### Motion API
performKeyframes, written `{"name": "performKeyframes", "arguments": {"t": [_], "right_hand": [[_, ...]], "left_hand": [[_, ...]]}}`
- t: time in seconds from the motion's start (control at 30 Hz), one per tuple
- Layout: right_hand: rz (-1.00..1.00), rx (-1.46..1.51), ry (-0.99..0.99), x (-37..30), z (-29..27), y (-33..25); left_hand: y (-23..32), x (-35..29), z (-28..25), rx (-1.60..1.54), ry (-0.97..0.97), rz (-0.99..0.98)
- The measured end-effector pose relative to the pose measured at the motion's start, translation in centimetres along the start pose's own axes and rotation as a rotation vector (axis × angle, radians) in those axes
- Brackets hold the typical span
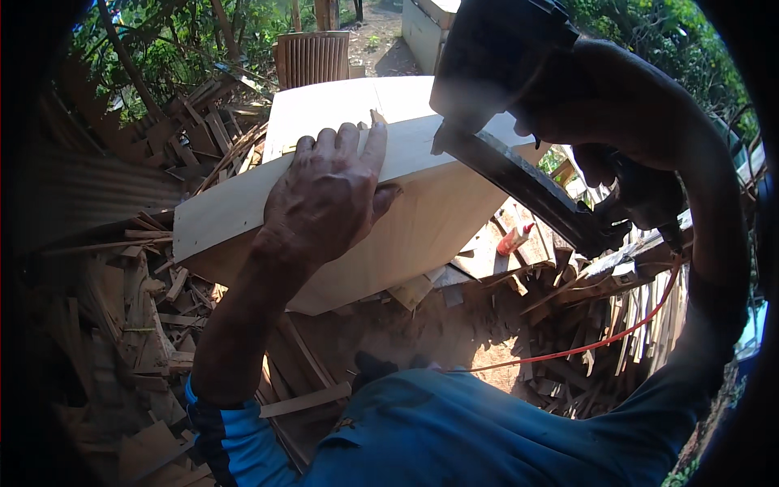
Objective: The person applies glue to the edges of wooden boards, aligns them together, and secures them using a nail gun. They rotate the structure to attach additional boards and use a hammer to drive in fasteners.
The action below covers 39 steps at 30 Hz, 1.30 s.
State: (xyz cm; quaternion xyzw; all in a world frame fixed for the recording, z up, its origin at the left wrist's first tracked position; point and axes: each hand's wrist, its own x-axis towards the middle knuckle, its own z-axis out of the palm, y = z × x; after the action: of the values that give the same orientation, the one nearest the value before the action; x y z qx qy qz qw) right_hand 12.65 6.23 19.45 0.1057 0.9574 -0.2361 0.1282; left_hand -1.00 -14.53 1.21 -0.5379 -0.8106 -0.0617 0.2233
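A pale wooden box (pixel 422 203) lies in front of me, its narrow top board slanting up to the right. My left hand (pixel 329 191) presses flat on that board, fingers stretched out and the thumb over the near edge. In my right hand (pixel 600 105) is a black nail gun (pixel 499 69), gripped by its handle. The gun's nose touches or hovers just above the board's right part; I cannot tell which. Its long magazine (pixel 527 191) slopes down to the right, past the box. Shade hides most of the right fingers.
An orange air hose (pixel 568 353) curves from the gun across the lower right. A red bottle (pixel 514 239) lies beyond the box on boards. Wood offcuts (pixel 154 325) pile up at left and strips (pixel 641 316) at right. A corrugated sheet (pixel 312 59) stands behind.
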Motion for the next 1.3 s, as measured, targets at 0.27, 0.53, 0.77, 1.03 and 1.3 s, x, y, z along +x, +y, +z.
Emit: {"name": "performKeyframes", "arguments": {"t": [0.27, 0.53, 0.77, 1.03, 1.3], "right_hand": [[-0.611, -0.077, 0.287, 2.8, 2.8, 2.5], [-0.194, 0.008, 0.117, 1.9, 1.8, 0.3], [-0.289, -0.020, 0.242, 2.1, 3.2, 0.7], [-0.341, 0.072, 0.395, 1.3, 3.4, 1.4], [-0.208, 0.055, 0.267, 1.8, 3.0, 0.6]], "left_hand": [[-0.2, -1.1, 0.4, 0.016, 0.003, -0.052], [0.0, -1.0, 0.1, 0.001, -0.007, -0.064], [0.0, -0.6, -0.9, -0.102, -0.131, -0.096], [0.1, -0.6, -1.2, -0.110, -0.146, -0.083], [-0.3, -1.4, 0.4, -0.029, 0.027, -0.073]]}}
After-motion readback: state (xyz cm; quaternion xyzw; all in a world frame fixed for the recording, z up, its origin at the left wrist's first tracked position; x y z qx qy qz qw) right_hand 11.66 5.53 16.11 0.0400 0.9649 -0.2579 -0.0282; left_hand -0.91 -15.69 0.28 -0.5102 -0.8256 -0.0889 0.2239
